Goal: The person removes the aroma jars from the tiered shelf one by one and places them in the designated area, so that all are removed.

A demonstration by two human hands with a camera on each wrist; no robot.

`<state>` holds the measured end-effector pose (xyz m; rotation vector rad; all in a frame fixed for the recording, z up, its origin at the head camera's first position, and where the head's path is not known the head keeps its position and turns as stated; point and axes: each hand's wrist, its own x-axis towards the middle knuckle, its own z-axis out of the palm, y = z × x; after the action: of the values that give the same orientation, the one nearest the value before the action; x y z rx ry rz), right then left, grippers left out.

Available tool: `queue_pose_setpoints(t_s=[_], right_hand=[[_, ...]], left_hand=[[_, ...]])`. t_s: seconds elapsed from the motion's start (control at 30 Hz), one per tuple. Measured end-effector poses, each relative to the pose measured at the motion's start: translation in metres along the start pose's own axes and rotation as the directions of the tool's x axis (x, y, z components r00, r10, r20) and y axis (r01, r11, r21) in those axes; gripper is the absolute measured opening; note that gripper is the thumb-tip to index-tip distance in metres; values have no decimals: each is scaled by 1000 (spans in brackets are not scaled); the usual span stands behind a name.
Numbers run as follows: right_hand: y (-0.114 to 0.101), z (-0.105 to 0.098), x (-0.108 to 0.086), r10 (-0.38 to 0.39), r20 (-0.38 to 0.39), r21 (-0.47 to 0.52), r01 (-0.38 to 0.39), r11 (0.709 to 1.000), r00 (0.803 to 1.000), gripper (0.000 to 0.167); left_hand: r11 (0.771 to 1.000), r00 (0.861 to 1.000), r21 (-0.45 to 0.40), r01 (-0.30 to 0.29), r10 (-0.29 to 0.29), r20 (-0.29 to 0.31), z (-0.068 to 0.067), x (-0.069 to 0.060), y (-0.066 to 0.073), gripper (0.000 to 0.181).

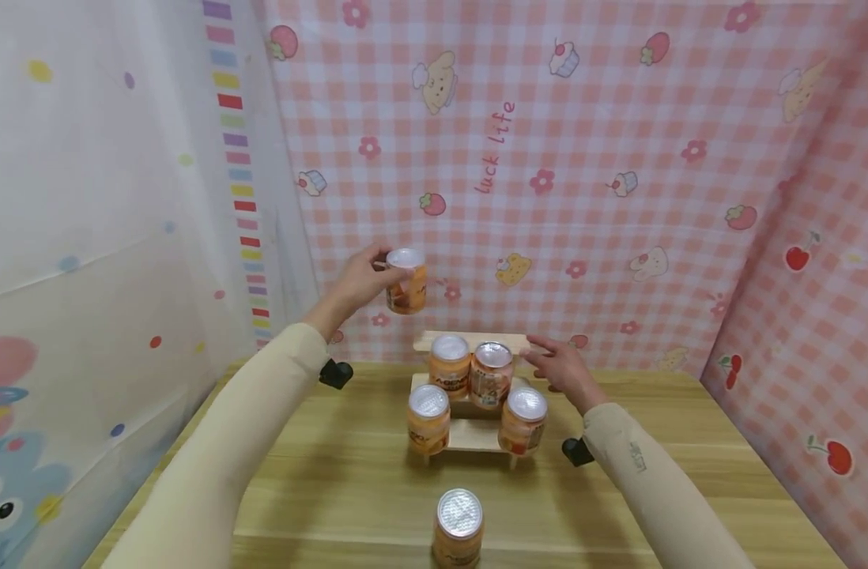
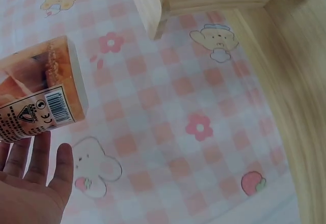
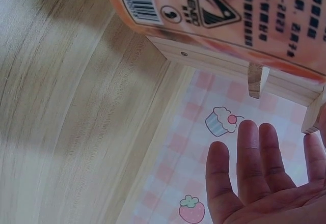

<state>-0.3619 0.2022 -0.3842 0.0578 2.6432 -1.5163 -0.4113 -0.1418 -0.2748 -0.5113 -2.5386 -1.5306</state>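
My left hand [image 1: 363, 278] holds an orange-labelled can [image 1: 409, 294] with a silver lid, up in the air left of and above a small stepped wooden rack [image 1: 477, 436]. In the left wrist view the can [image 2: 43, 89] shows a barcode above my fingers. My right hand [image 1: 564, 371] is at the right end of the rack's top board [image 1: 505, 342], its fingers mostly straight; in the right wrist view fingertips meet the board's end [image 3: 311, 119]. Two cans [image 1: 450, 373] stand side by side on the middle step, and two more [image 1: 428, 427] sit apart on the lowest step.
Another can [image 1: 458, 537] stands on the wooden table [image 1: 334, 490] in front of the rack. A pink checked cloth [image 1: 605, 221] hangs behind, with a white dotted curtain [image 1: 121, 237] at left. Black wrist cameras [image 1: 336, 374] show below both wrists.
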Motion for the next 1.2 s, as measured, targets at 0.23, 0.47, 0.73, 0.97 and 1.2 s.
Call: queue_pose_setpoints(t_s=[0.23,0.47,0.73,0.97,1.2], right_hand=[[-2,-1,0,6,-4,3,-6,1000,1000,54],[0,-1,2,14,-2,19,-14,1000,1000,55],[0,-3,2,20,-16,21,-20,1000,1000,55],[0,-2,3,21,-14,18,-21,1000,1000,54],[0,-1,2,27,5,33,-27,999,1000,55]], left_hand=[[999,999,-32,20,-21,-38,-17,-14,-3,63],[997,1000,-74,2,-5,-29,-25,-38,-5,51],[997,999,-65,36,-36,-3,-33,-76,-6,53],[999,1000,-50,20,-20,-5,-37,-112,-13,55],[993,998,-110,45,-41,37,-31,-153,-26,55]])
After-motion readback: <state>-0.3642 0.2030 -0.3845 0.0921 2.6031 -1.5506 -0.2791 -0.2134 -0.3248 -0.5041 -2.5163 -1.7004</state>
